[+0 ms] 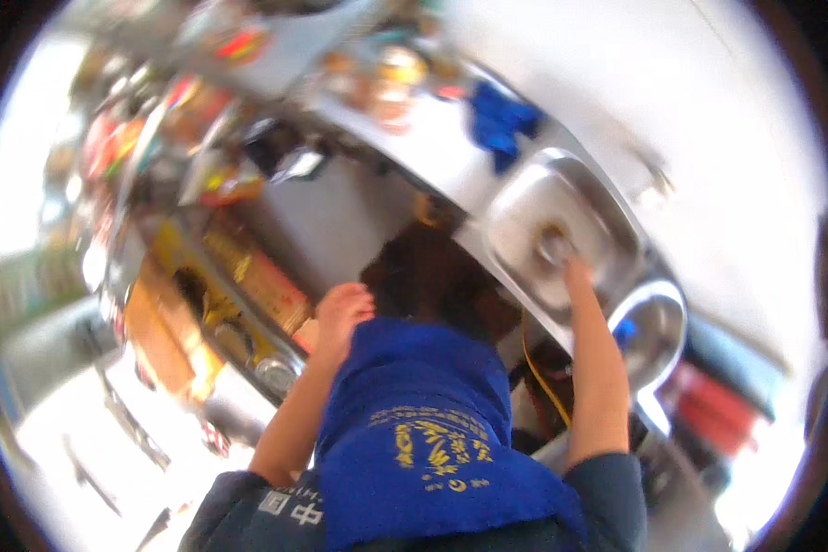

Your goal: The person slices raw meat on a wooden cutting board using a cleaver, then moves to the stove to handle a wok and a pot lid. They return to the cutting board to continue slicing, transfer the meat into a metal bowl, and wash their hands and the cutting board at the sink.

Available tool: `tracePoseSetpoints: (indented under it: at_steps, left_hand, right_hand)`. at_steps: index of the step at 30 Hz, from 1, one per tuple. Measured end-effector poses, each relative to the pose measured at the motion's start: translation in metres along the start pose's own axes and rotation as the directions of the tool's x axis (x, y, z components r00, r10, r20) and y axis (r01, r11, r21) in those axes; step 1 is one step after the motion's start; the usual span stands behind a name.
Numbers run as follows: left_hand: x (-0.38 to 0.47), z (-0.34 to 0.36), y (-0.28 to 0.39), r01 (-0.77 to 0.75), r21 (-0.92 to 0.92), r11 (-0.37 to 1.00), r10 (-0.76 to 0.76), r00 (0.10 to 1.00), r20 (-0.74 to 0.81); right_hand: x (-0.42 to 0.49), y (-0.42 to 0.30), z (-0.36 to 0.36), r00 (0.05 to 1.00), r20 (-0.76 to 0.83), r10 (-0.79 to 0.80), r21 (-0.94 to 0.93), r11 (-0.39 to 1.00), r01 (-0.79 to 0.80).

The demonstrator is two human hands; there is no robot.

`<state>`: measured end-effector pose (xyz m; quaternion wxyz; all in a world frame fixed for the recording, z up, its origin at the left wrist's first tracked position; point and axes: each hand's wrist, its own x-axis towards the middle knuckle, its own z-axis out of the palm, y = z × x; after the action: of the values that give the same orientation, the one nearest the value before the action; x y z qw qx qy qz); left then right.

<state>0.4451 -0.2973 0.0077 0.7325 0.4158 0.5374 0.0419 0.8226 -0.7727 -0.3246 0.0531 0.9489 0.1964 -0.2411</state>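
My left hand [345, 309] hangs beside the blue apron [414, 379] on my front, its fingers curled in and nothing visible in them. Over a stainless steel sink [521, 200] reaches my right hand [577, 268], strongly blurred. At its fingertips lies a small round metallic thing [553, 247], near the bottom of the basin where the drain would be. Whether the fingers hold or only touch it cannot be made out. Beside the sink, close to my right forearm, is a round metal basin [662, 331] with a small blue thing [623, 334] inside.
A blue cloth [500, 121] lies on the white counter [441, 148] beyond the sink, near blurred jars [397, 79]. A yellow hose or cord [544, 376] hangs below the counter. Cardboard boxes [159, 317] and a shelf of colourful goods [117, 145] stand at left.
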Motion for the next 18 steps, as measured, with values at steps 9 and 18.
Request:
tracePoseSetpoints:
  at_steps: [9,18]
  left_hand:
    - [0.029,-0.119,-0.004,-0.102,-0.232,0.967,0.076,0.99,-0.117]
    - [0.082,-0.264,-0.009,-0.07,-0.392,0.917,-0.065,0.945,-0.32]
  right_hand:
    - [-0.158,-0.362,-0.317,0.97,0.198,-0.14,0.976,0.116,-0.183]
    - [-0.048,-0.782,-0.319,0.356,-0.586,-0.728,0.127,0.351,0.928]
